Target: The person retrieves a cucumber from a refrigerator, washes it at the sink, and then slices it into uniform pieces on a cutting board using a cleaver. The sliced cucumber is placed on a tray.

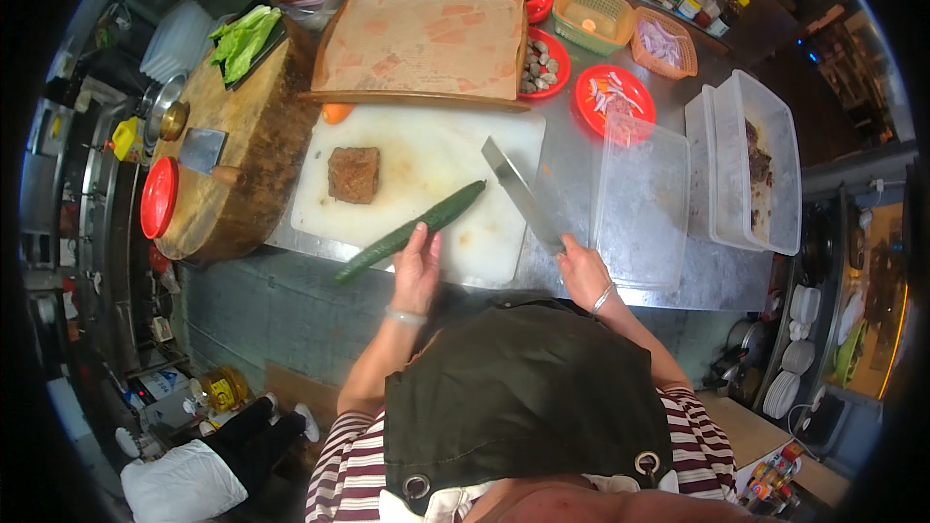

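A long green cucumber (389, 245) is held by my left hand (417, 265), slanting above the near part of a white cutting board (429, 138). My right hand (583, 269) grips the handle of a cleaver (524, 192). Its broad blade points away from me over the board's right edge, close to the cucumber's far tip but apart from it. On the board's left half sits a block of brown cooked meat (354, 174). Part of an orange carrot (336, 113) shows at the board's far left corner.
Left stands a thick wooden chopping block (261, 131) with a second cleaver (203, 151) and lettuce (245, 40). A paper-lined wooden tray (429, 36) lies behind the board. Rightward are a clear lid (643, 211), red plates (636, 91) and plastic tubs (774, 196). Another person (189, 479) is at lower left.
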Motion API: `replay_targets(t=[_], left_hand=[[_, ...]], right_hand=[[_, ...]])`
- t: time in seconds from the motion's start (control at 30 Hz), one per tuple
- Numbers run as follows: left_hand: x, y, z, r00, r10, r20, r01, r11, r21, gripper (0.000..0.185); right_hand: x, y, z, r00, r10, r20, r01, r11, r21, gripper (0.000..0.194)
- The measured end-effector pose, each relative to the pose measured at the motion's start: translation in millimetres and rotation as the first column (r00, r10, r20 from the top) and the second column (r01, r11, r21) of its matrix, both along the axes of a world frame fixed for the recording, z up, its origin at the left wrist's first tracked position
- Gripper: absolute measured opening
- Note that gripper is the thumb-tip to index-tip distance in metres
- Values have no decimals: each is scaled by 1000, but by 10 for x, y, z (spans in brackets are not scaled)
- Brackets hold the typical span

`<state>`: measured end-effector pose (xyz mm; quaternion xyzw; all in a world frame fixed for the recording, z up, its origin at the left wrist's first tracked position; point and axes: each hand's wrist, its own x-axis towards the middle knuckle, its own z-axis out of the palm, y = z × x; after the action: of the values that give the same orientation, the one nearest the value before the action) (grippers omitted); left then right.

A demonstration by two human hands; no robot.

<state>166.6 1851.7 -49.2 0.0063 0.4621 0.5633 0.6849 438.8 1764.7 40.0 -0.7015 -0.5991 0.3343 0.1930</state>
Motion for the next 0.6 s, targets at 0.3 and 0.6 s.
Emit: replay_targets(t=[0.3,0.6], left_hand=[[-5,-93,-419,995,-12,102,29,985,-170,15],[-10,-9,-507,998,-59,36,64,980,-188,18]], right_hand=[[-104,-98,-216,998,62,15,-61,994,-88,20],[-159,-17,-284,987,129,97,-106,971,-215,19]])
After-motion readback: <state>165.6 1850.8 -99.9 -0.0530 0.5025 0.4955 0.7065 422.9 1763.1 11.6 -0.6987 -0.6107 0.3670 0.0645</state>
